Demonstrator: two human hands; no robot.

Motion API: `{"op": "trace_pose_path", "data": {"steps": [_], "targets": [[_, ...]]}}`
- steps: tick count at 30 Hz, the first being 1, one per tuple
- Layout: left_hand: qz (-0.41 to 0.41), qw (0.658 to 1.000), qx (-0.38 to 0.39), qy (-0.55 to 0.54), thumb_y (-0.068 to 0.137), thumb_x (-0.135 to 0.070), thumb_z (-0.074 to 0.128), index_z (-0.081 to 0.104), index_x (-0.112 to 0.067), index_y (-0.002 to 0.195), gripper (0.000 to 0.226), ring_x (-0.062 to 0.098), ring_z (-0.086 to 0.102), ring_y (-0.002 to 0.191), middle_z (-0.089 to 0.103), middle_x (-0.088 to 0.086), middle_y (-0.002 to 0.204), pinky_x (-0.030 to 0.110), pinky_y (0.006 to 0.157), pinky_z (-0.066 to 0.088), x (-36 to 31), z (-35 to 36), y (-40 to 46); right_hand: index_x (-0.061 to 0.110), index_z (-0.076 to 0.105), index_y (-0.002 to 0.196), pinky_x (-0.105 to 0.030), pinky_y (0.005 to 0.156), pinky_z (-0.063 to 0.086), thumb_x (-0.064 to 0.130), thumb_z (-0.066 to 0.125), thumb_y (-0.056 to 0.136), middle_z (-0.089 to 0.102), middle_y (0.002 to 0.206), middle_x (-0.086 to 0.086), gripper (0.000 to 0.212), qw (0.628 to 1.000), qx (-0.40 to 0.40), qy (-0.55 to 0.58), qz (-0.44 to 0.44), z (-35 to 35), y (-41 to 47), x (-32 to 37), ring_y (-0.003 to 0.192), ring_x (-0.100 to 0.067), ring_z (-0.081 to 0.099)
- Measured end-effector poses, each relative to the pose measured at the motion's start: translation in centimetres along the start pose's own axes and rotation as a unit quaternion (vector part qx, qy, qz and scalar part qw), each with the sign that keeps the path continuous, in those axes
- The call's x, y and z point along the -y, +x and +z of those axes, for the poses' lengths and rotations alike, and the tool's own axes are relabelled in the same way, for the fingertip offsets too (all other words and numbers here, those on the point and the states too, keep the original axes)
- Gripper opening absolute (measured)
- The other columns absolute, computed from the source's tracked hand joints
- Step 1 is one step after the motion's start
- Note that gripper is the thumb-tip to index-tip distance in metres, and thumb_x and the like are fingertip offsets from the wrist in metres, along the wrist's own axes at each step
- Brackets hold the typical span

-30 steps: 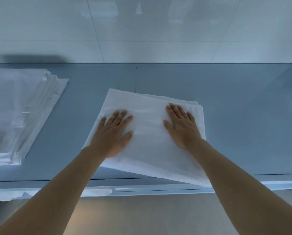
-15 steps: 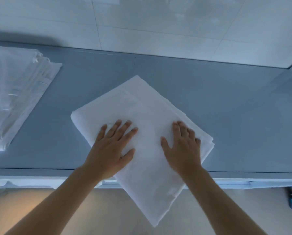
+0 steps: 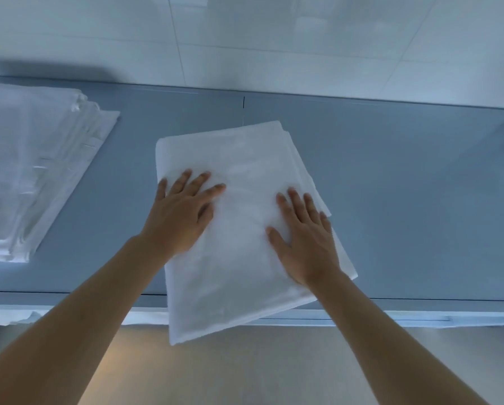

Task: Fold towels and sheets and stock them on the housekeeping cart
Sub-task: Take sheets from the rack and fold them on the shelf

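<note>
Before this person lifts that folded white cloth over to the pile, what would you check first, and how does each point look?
1. Folded cloth flat and squared: ok, layers look even.
2. Both hands on it: ok, left hand and right hand press flat, fingers straight.
3. Cloth fully supported by the grey counter: not ok, its near corner hangs over the front edge.
4. Stack of folded linen at the left ready to take another: ok, it lies apart, top bare.
5. Path between cloth and stack: ok, bare counter.
6. Housekeeping cart nearby: cannot tell, none in view.
</note>
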State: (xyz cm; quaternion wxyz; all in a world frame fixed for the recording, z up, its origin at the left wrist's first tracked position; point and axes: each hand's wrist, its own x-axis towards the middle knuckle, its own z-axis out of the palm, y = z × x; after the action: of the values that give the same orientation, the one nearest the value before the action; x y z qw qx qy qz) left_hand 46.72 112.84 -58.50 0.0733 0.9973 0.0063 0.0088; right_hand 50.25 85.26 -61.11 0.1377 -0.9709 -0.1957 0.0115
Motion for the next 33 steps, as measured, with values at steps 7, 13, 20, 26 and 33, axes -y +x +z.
{"op": "trace_pose_path", "data": {"steps": [7,13,20,26,33], "targets": [[-0.098,0.995,-0.035,-0.012,0.105,-0.044,0.034,0.029,-0.037,0.159,0.055,0.028,0.011,0.158,0.02,-0.003,0.171,0.065,0.118,0.022,0.8,0.9,-3.3,0.029,0.009,0.164,-0.056,0.125,0.014,0.062,0.026,0.101,0.001,0.173,0.003,0.073,0.995,-0.041,0.008,0.093,3.2,-1.3,8.4,0.159,-0.027,0.001],[-0.103,0.994,-0.034,0.025,0.105,-0.047,0.032,0.024,-0.032,0.162,0.059,0.029,0.012,0.159,0.018,-0.002,0.171,0.064,0.118,0.027,4.2,0.7,-6.3,0.028,0.009,0.165,-0.059,0.124,0.016,0.061,0.027,0.101,0.002,0.173,0.001,0.074,0.991,-0.054,0.009,0.124,4.9,-0.9,12.9,0.159,-0.03,0.002],[-0.163,0.987,-0.011,-0.003,0.101,-0.053,0.042,0.022,-0.031,0.162,0.068,0.04,0.035,0.145,0.02,0.007,0.17,0.057,0.096,0.048,7.0,-0.6,-8.8,0.032,0.008,0.164,-0.056,0.123,0.016,0.064,0.024,0.099,-0.001,0.173,0.003,0.074,0.988,-0.039,-0.007,0.146,4.4,-1.0,14.2,0.158,-0.029,0.005],[-0.227,0.973,0.003,-0.051,0.098,-0.065,0.04,0.008,-0.02,0.162,0.085,0.042,0.046,0.124,0.045,0.02,0.143,0.054,0.089,0.051,7.9,-2.2,-7.1,0.021,0.016,0.161,-0.055,0.105,0.034,0.073,0.032,0.095,0.024,0.164,-0.016,0.086,0.967,-0.024,-0.011,0.255,2.2,1.9,13.3,0.144,-0.037,0.028],[-0.296,0.948,0.043,-0.113,0.091,-0.073,0.05,0.017,-0.008,0.158,0.099,0.046,0.057,0.121,0.051,0.025,0.139,0.048,0.098,0.046,8.6,-2.3,-3.9,0.012,0.025,0.156,-0.048,0.09,0.048,0.074,0.044,0.092,0.039,0.138,-0.014,0.092,0.964,-0.041,0.03,0.261,1.3,3.2,12.8,0.121,-0.036,0.042]]}}
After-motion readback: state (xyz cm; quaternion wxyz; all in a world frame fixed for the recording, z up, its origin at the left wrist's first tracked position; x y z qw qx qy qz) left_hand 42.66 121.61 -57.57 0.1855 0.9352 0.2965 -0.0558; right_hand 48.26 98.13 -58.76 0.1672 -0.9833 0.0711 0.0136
